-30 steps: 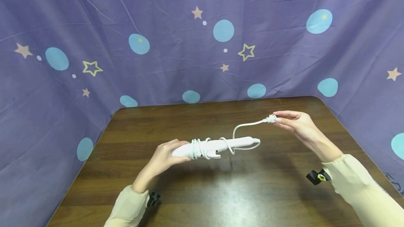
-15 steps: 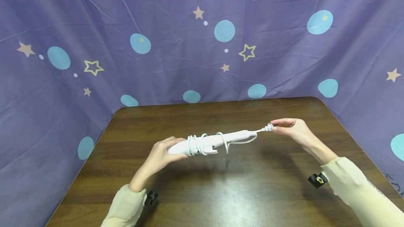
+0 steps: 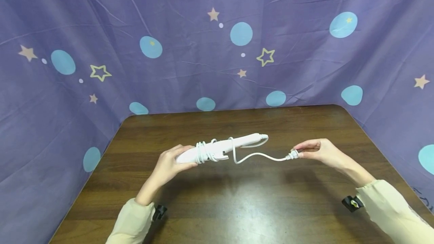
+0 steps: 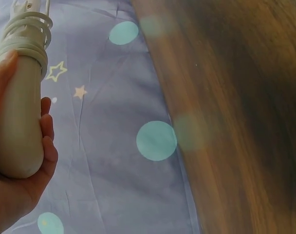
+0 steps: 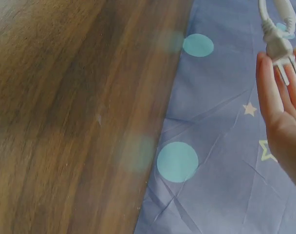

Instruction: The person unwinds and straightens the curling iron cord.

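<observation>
A long white wand-shaped electric appliance, which looks like a hair iron [image 3: 217,147], is held above the table. My left hand [image 3: 168,162] grips its thick rounded end, thumb and fingers on opposite sides. Several turns of white cord [image 3: 200,152] wrap the body near that hand, and a small tab sticks out below the middle. From the thin far end the cord loops back, then runs loose to the right. There my right hand [image 3: 318,153] pinches the white two-pin plug [image 3: 294,154] between fingertips and thumb. In the right wrist view the prongs of the plug [image 5: 279,48] point toward the palm.
A brown wooden table [image 3: 237,206] lies under both hands. Behind it and at the sides hangs a purple curtain [image 3: 190,59] with stars and blue spots. Black straps with small mounts [image 3: 352,203] sit at both wrists.
My right hand has lowered the plug toward the table, and the loose cord now dips below the hair iron. The left hand has shifted slightly left, with the iron's thin end tilted up more.
</observation>
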Demonstrator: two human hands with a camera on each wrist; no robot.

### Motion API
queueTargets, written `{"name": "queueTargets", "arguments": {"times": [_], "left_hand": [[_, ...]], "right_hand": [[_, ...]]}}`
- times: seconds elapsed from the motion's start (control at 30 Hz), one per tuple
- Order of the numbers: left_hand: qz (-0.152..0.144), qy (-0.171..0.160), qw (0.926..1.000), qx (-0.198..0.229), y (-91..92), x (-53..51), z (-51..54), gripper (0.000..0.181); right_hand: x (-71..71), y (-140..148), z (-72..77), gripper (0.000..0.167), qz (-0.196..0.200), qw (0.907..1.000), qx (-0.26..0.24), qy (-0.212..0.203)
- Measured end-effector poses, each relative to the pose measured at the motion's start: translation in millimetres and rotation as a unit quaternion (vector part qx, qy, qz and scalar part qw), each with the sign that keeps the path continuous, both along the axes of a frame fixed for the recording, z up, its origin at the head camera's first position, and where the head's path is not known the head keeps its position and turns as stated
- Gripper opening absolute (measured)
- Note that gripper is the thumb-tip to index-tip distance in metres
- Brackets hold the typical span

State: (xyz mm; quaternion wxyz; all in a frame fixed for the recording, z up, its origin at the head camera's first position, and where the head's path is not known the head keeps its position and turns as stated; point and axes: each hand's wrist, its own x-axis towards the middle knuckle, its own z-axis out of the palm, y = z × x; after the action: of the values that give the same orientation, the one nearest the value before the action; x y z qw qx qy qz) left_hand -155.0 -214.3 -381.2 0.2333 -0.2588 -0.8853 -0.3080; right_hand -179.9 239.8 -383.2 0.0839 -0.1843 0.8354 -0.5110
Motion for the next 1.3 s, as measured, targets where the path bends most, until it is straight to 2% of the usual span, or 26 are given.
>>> {"name": "queueTargets", "arguments": {"times": [0.1, 0.27, 0.43, 0.67, 0.73, 0.8, 0.83, 0.9, 0.93, 0.97, 1.03, 1.07, 1.1, 1.13, 1.2, 1.23, 1.3], "left_hand": [[0.01, 0.0, 0.9999, -0.001, -2.5, 0.5, -1.5, 0.044], [0.024, 0.001, 0.9997, -0.004, -7.6, 0.0, -4.8, 0.045], [0.03, 0.008, 0.9995, -0.001, -13.0, 0.1, -7.1, 0.045], [0.028, 0.013, 0.9995, 0.0, -18.2, 0.5, -11.3, 0.044], [0.03, 0.012, 0.9995, -0.002, -19.3, 1.3, -12.5, 0.045], [0.03, 0.006, 0.9995, -0.005, -20.3, 2.1, -13.2, 0.045], [0.028, 0.002, 0.9996, -0.007, -20.7, 2.4, -13.4, 0.045], [0.024, -0.005, 0.9996, -0.011, -21.6, 2.8, -13.6, 0.044], [0.019, -0.012, 0.9997, -0.011, -22.0, 2.9, -13.6, 0.044], [0.015, -0.018, 0.9997, -0.011, -22.4, 3.0, -13.4, 0.044], [0.008, -0.024, 0.9996, -0.015, -23.3, 3.0, -12.8, 0.044], [0.004, -0.028, 0.9995, -0.016, -23.8, 2.9, -12.6, 0.044], [0.0, -0.03, 0.9994, -0.018, -24.4, 2.7, -12.4, 0.044], [-0.005, -0.034, 0.9993, -0.017, -24.8, 2.6, -12.2, 0.044], [-0.01, -0.036, 0.9991, -0.019, -25.8, 2.6, -12.0, 0.044], [-0.012, -0.035, 0.9991, -0.019, -26.1, 2.5, -12.2, 0.044], [-0.014, -0.035, 0.9991, -0.017, -27.1, 2.3, -12.8, 0.044]], "right_hand": [[5.1, 6, 2.4, 0.028, 0.023, 0.9997, 0.001, 0.007], [11.2, 16, 8.0, 0.027, 0.034, 0.9991, -0.019, 0.013], [13.3, 30, 8.7, 0.026, 0.019, 0.9991, -0.03, 0.024], [16.4, 43, 7.6, 0.025, -0.028, 0.9992, -0.011, 0.026], [14.5, 47, 4.1, 0.025, -0.044, 0.9986, -0.01, 0.027], [5.1, 59, -9.2, 0.03, -0.05, 0.9975, -0.05, 0.011], [-3.6, 69, -21.7, 0.031, -0.048, 0.9957, -0.078, 0.008], [-27.7, 94, -54.7, 0.032, -0.032, 0.9855, -0.167, -0.001], [-39.6, 105, -70.2, 0.033, -0.022, 0.9762, -0.216, -0.007], [-52.4, 117, -86.2, 0.035, -0.004, 0.9626, -0.271, -0.011], [-68.5, 129, -100.6, 0.037, 0.014, 0.937, -0.349, -0.014], [-74.4, 133, -103.4, 0.038, 0.03, 0.9231, -0.383, -0.008], [-67.2, 123, -86.4, 0.037, 0.037, 0.9089, -0.415, -0.02], [-70.6, 125, -85.8, 0.038, 0.028, 0.9004, -0.434, -0.022], [-74.9, 127, -83.5, 0.038, 0.014, 0.8914, -0.452, -0.021], [-67.4, 120, -68.9, 0.036, 0.013, 0.881, -0.471, -0.038], [-71.4, 125, -75.5, 0.036, -0.005, 0.8829, -0.468, -0.037]]}}
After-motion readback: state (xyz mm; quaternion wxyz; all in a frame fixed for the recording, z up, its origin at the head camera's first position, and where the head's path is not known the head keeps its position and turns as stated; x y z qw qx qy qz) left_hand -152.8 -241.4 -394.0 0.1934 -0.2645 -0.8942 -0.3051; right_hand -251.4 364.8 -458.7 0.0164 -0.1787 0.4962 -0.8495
